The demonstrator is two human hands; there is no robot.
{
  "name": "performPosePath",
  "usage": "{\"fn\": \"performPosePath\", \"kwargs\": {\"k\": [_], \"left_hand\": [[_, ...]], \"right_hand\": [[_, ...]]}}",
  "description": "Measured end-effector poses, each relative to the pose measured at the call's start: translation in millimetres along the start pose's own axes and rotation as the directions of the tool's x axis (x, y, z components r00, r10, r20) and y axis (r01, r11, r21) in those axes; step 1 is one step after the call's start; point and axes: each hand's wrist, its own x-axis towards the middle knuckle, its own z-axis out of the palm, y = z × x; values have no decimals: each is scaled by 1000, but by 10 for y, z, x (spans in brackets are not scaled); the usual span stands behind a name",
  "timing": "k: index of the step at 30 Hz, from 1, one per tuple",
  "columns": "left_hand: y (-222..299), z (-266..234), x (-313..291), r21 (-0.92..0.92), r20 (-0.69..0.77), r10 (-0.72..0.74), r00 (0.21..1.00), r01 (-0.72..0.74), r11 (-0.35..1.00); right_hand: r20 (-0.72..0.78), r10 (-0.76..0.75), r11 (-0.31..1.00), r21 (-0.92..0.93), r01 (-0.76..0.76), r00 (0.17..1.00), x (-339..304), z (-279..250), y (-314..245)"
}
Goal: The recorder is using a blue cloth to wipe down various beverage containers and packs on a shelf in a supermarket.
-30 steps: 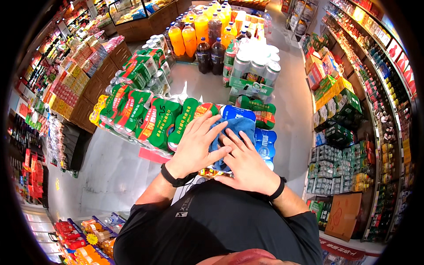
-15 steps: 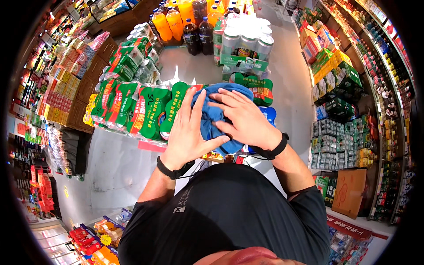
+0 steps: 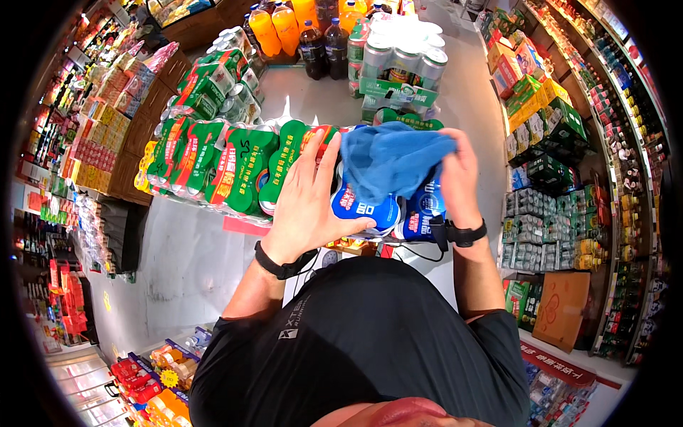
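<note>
A blue cloth [image 3: 395, 160] hangs loosely from my right hand [image 3: 459, 178], whose fingers grip its right edge. Beneath it, blue shrink-wrapped packs of cans [image 3: 366, 208] show, partly hidden by the cloth. My left hand [image 3: 313, 196] lies with fingers stretched out between the blue pack and a green-and-red wrapped pack [image 3: 288, 160], its thumb on the blue wrapping. A row of more green-and-red packs [image 3: 235, 167] runs off to the left. Both wrists wear black bands, with thin dark cables near them.
Trays of silver-topped cans [image 3: 405, 60] stand at the far right of the row. Orange and dark soda bottles [image 3: 313, 50] are grouped behind. Crates and cartons [image 3: 548, 135] line the right-hand shelf [image 3: 608, 92]; a cardboard box [image 3: 562, 309] leans low on the right. Grey floor [image 3: 192, 270] shows at left.
My right hand has moved right and lifted the cloth's edge, spreading it out and uncovering the blue packs. My left hand has stayed nearly in place.
</note>
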Motion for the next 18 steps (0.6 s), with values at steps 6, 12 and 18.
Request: {"fn": "performPosePath", "kwargs": {"k": [6, 12, 18], "left_hand": [[-36, -7, 0, -18, 29, -26, 999, 27, 999], [-12, 8, 34, 56, 53, 94, 994, -97, 994], [15, 9, 79, 67, 78, 93, 993, -99, 993]], "right_hand": [[65, 265, 679, 696, -234, 962, -156, -342, -141], [248, 222, 758, 565, -327, 943, -365, 45, -178], [280, 44, 996, -81, -23, 959, -714, 389, 10]]}}
